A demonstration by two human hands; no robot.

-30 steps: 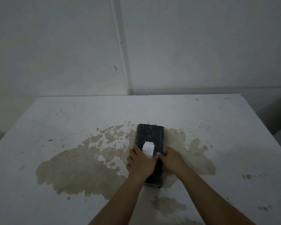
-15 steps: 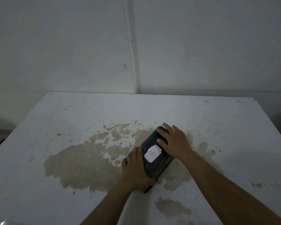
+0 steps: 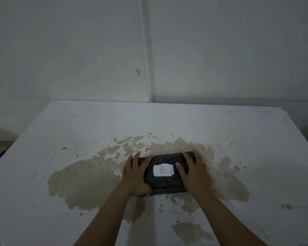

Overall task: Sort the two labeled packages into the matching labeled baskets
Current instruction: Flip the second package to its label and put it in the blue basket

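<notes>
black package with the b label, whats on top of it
On top of the black wrapped rectangular package lie a torn white paper label marked B and both hands, left hand and right hand, one over each end. The ends beneath them are hidden.

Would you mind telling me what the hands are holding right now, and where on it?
Both hands grip the black package labelled B at its short ends: left hand, right hand.

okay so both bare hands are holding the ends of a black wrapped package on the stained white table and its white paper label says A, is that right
Not quite. The head view shows the white paper label reads B, not A. The rest holds: the left hand and right hand grip the two ends of the black wrapped package, which lies on the stained white table.
</notes>
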